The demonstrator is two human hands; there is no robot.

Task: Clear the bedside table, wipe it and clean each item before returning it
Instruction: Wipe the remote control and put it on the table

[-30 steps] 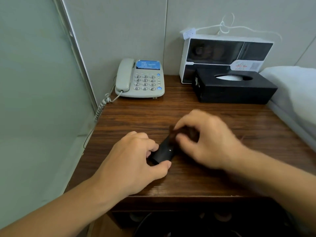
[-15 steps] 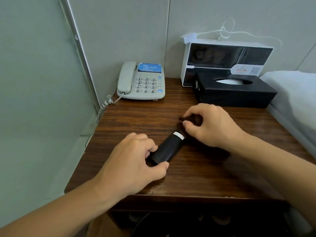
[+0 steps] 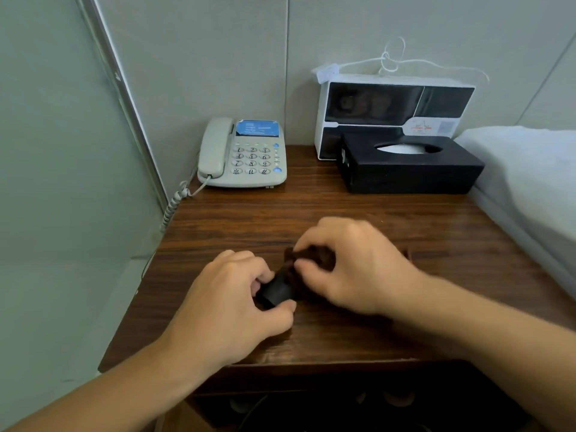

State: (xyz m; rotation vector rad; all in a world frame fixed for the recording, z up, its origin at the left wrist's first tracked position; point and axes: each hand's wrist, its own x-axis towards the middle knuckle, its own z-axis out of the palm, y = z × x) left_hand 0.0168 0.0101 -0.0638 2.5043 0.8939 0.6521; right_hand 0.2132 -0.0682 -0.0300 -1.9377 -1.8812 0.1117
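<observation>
Two hands work on a small black device (image 3: pixel 276 291) lying near the front middle of the wooden counter (image 3: pixel 405 232). The left hand (image 3: pixel 230 304) grips the device's near end, thumb on one side and curled fingers (image 3: pixel 246 260) on the other. The right hand (image 3: pixel 352 263) pinches a bunched dark brown cloth (image 3: pixel 311 258) between thumb and curled fingers, the cloth pressed against the device's far end. What the device is cannot be told, as the hands and cloth cover most of it.

At the back left of the counter sits a beige phone (image 3: pixel 243 154) with its handset in the cradle, a blue label above the keypad, and a coiled cord (image 3: pixel 174 204) hanging off the left edge. At the back right, a black tissue box (image 3: pixel 408 169) lies just in front of a white and black box (image 3: pixel 389 104) that stands against the wall, with a white string (image 3: pixel 396 59) looped above it. White bedding (image 3: pixel 530 182) borders the counter's right side.
</observation>
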